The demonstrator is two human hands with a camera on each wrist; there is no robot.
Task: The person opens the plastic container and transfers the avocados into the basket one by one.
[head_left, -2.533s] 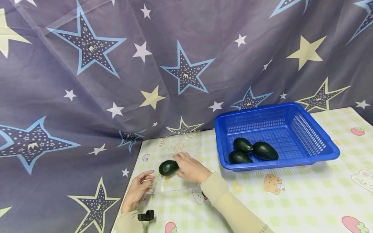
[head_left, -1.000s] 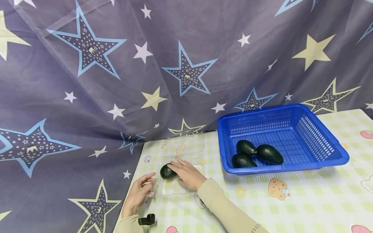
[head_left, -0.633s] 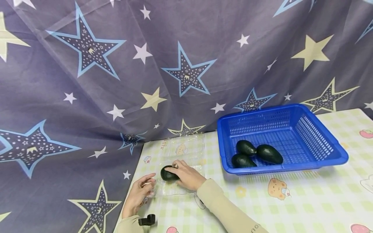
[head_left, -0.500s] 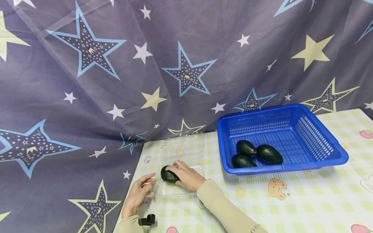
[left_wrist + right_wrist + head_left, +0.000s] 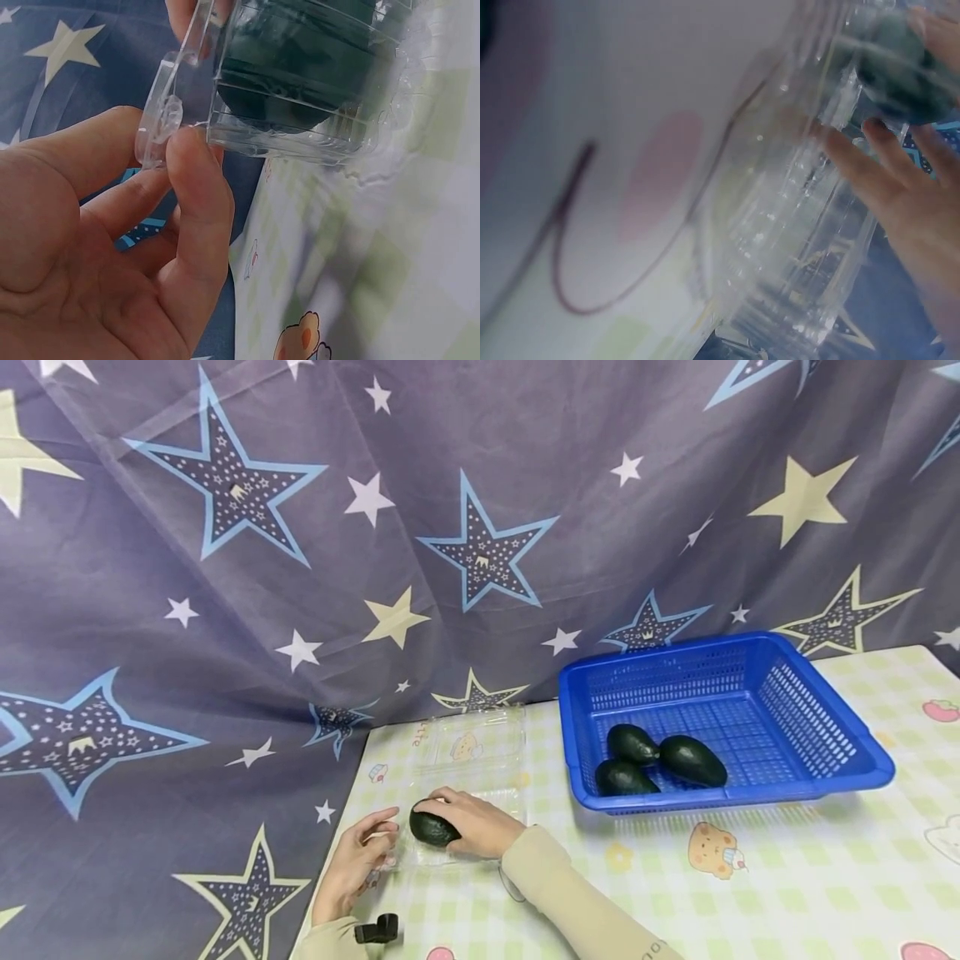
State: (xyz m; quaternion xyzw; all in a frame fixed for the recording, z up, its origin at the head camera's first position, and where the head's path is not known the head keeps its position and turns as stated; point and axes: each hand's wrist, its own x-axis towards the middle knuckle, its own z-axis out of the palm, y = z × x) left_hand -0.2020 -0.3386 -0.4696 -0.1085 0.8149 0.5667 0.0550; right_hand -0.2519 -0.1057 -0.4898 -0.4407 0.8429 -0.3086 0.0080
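Observation:
A clear plastic clamshell container [image 5: 468,860] lies with its lid [image 5: 487,735] folded back toward the curtain. Over its base, a dark green avocado [image 5: 432,827] sits in the grip of my right hand [image 5: 476,822], the thumb across its top and the other fingers partly hidden. At the container's left edge is my left hand [image 5: 358,860]. The left wrist view shows this left hand [image 5: 142,232] pinching the clear rim [image 5: 161,105], with the avocado [image 5: 277,82] visible through the container wall. In the right wrist view, the container [image 5: 795,232] is blurred.
A blue plastic basket [image 5: 847,727] stands at the right on the patterned tablecloth [image 5: 810,877], with 3 avocados [image 5: 692,761] near its front left corner. Behind the table hangs a star-print curtain [image 5: 420,410].
My right hand has turned the avocado slightly and brought it a little nearer to the front of the container. My left hand stays at the rim; the basket's avocados have not moved.

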